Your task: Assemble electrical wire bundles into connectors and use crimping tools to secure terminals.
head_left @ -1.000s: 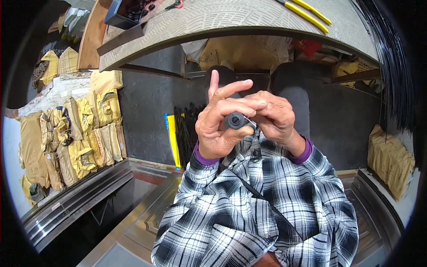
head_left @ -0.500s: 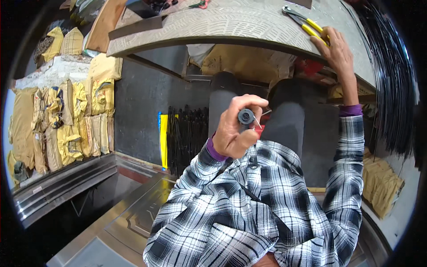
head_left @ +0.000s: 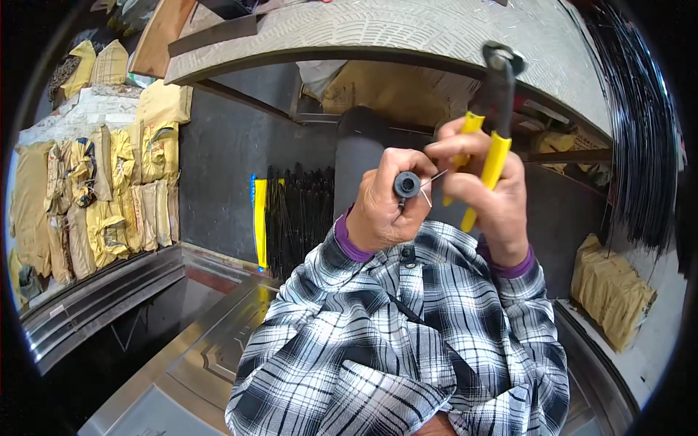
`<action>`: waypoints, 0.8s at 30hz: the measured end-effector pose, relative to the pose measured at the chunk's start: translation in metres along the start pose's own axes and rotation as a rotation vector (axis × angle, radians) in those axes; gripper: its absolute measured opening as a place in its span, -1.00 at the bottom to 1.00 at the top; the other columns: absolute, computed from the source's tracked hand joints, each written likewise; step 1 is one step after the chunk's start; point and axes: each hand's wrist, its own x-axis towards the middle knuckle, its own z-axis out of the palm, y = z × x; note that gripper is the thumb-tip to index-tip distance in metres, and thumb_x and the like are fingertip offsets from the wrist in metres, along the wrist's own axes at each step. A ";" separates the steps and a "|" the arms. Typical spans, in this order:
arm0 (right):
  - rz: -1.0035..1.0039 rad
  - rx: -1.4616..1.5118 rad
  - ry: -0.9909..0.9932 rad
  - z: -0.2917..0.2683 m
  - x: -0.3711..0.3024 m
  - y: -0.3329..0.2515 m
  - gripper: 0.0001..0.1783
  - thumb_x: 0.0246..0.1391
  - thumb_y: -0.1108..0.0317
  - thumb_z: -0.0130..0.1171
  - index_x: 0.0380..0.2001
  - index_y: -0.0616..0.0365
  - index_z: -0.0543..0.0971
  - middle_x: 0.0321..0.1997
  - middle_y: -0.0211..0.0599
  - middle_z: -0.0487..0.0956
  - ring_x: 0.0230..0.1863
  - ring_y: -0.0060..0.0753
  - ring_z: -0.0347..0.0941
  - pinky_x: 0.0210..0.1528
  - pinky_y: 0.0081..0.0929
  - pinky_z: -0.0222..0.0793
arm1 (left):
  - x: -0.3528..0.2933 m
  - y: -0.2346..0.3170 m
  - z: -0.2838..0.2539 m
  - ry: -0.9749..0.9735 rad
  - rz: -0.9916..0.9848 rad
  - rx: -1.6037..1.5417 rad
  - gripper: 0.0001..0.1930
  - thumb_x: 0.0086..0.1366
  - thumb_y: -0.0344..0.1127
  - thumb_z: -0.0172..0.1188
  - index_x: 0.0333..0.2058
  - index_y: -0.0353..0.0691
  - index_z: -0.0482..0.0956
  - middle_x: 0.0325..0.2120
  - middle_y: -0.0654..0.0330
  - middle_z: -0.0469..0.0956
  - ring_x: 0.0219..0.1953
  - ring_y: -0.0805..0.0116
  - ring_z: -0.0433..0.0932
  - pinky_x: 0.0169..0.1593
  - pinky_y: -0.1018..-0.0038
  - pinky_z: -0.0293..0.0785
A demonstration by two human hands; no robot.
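My left hand (head_left: 382, 203) is closed around a dark grey cylindrical piece (head_left: 407, 184), whose round hollow end faces up. Thin light-coloured wire ends (head_left: 427, 195) stick out beside it toward the right; where they lead inside the fist is hidden. Close by on the right, my right hand (head_left: 494, 196) grips cable cutters (head_left: 494, 156) by their yellow handles. Their handles are spread and the dark, blurred jaws point up and away, apart from the wires. The right thumb and forefinger reach toward the wire ends; whether they touch cannot be made out.
A worktable (head_left: 407, 33) with a patterned grey top curves across ahead of me. Bundled black strands (head_left: 302, 218) stand on the left, and long black strands (head_left: 629, 131) hang at the far right. Stacked yellow-brown packages (head_left: 120, 196) fill the left side; more packages (head_left: 614, 294) stand at the right.
My right hand has picked the cable cutters off the worktable and brought them down beside my left hand. The left hand, still holding the grey piece, has turned slightly.
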 end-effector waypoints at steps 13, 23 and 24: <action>-0.676 -1.410 -0.004 -0.054 0.005 -0.020 -0.75 -0.04 0.57 0.01 -0.23 0.17 0.46 0.04 -0.21 0.29 0.04 -0.34 0.28 0.02 -0.36 0.27 | 0.006 -0.002 0.001 -0.022 -0.098 -0.194 -0.76 0.09 -0.58 0.01 -0.23 -0.34 0.25 -0.53 0.17 0.41 -0.53 0.50 0.40 -0.43 0.58 0.36; -1.100 -1.941 0.057 -0.055 0.014 -0.019 -0.65 -0.11 0.28 0.15 -0.17 -0.24 0.47 0.06 -0.67 0.28 0.13 -0.61 0.20 0.27 -0.06 -0.25 | 0.010 0.004 -0.004 -0.096 -0.177 -0.065 -0.67 0.04 -0.58 0.01 -0.16 -0.32 0.25 -0.51 0.17 0.42 -0.52 0.45 0.45 -0.41 0.57 0.38; -1.055 -1.934 0.059 -0.053 0.011 -0.016 -0.65 -0.13 0.28 0.16 -0.17 -0.23 0.47 0.05 -0.66 0.29 0.12 -0.59 0.21 0.27 -0.06 -0.27 | 0.008 0.002 -0.004 -0.096 -0.174 -0.065 -0.67 0.04 -0.58 0.01 -0.16 -0.32 0.25 -0.51 0.17 0.42 -0.52 0.45 0.45 -0.41 0.57 0.38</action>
